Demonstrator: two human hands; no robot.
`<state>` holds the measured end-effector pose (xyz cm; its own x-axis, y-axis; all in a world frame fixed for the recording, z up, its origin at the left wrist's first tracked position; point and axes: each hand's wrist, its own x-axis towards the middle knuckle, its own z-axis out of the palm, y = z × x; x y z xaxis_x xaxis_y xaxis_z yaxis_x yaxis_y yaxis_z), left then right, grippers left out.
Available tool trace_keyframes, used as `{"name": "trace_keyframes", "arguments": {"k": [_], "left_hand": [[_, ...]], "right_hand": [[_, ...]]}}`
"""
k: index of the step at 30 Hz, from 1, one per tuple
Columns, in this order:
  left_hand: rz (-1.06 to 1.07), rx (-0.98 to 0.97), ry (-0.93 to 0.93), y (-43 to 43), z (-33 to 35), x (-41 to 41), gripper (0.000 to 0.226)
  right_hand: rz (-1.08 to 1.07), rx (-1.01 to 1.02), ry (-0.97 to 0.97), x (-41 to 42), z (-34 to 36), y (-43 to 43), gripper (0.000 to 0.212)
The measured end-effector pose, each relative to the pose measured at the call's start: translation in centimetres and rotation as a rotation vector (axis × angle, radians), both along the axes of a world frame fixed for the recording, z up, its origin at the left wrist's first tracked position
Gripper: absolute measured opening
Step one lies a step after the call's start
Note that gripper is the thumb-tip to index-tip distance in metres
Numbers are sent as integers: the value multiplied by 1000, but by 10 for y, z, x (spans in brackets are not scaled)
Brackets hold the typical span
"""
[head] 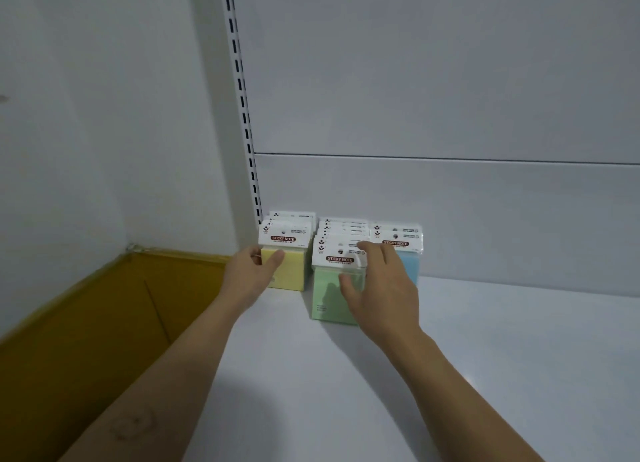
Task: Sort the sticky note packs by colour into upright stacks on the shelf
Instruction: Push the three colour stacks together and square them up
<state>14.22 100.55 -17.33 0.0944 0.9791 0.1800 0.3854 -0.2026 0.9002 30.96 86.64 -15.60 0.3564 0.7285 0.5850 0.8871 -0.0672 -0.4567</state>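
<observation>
Your left grip [251, 271] was closed on the front of the yellow stack [291, 271], with the thumb on its face and the fingers wrapped past its left edge, in the far left corner of the shelf [485, 357]. Next along, your right grip [384, 288] pinched the front pack of the green stack [329, 298], thumb on the green face and fingers hooked over the white header card. That stack stood further forward than its neighbours, so the step, as I judged it, was squaring up. You needed to press both fronts back evenly toward the back panel [450, 219], keeping the header cards vertical so nothing fanned or tipped. Around you, an ochre surface [104, 323] lay beyond the shelf's left edge, where a nudged pack might drop. The slotted upright [242, 115] rose behind the yellow packs. The blue stack [410, 267] stood just beside your right knuckles, close enough to be knocked askew.
</observation>
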Motion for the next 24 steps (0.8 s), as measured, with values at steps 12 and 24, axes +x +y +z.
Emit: {"name": "trace_keyframes", "arguments": {"k": [12,24], "left_hand": [[-97,-72,-45,21,7,-13,32],[-59,-42,-69,22,-1,-15,38]], "right_hand": [[12,-11,-12,-3,-10,6,49],[15,-32,18,-3,-9,2,54]]}}
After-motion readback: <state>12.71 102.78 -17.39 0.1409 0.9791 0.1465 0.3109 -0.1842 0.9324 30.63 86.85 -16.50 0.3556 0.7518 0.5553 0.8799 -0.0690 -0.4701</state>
